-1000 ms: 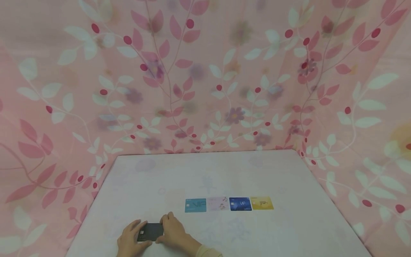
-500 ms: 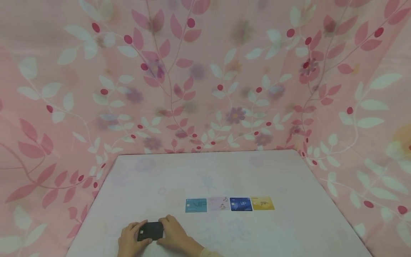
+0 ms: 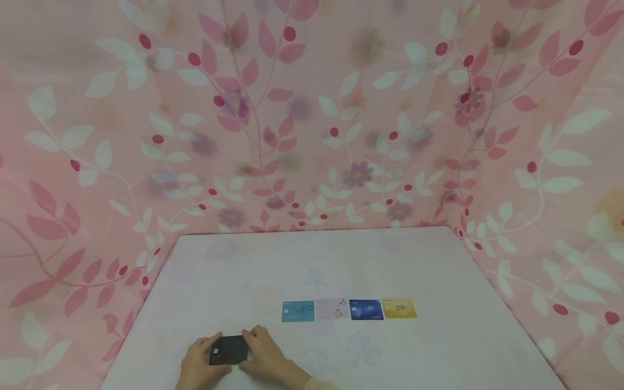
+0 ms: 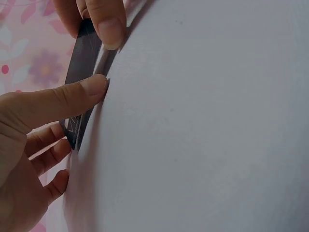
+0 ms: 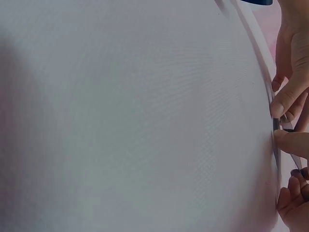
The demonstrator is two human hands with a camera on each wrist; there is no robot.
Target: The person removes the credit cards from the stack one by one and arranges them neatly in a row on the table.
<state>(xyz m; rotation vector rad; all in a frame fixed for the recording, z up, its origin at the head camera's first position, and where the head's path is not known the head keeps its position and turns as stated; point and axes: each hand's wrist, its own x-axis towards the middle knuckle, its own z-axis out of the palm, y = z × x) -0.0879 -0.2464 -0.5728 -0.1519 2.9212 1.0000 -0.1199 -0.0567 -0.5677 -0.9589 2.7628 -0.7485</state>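
Observation:
A black bank card [image 3: 231, 351] with a small chip at its left is held between both hands near the front of the white table [image 3: 429, 357]. My left hand [image 3: 196, 362] pinches its left end, thumb along the near edge and fingers at the far edge. At the right end, my right hand [image 3: 265, 355] grips it the same way. From the left wrist, the dark card [image 4: 83, 53] appears tilted, with a thin dark strip beside it; whether that is a second card I cannot tell. The right wrist view shows only a sliver of card [image 5: 275, 124] between the thumbs.
Behind and right of the hands lie several cards in a row: a teal VIP card [image 3: 298, 311], a pale pink one [image 3: 330, 309], a blue VIP card [image 3: 366, 310] and a yellow one [image 3: 400, 308]. Floral pink cloth [image 3: 312, 135] surrounds the table.
Both hands keep their grip on the black card. The card has shifted slightly toward the far side and its tilt has changed a little. The row of cards stays in place.

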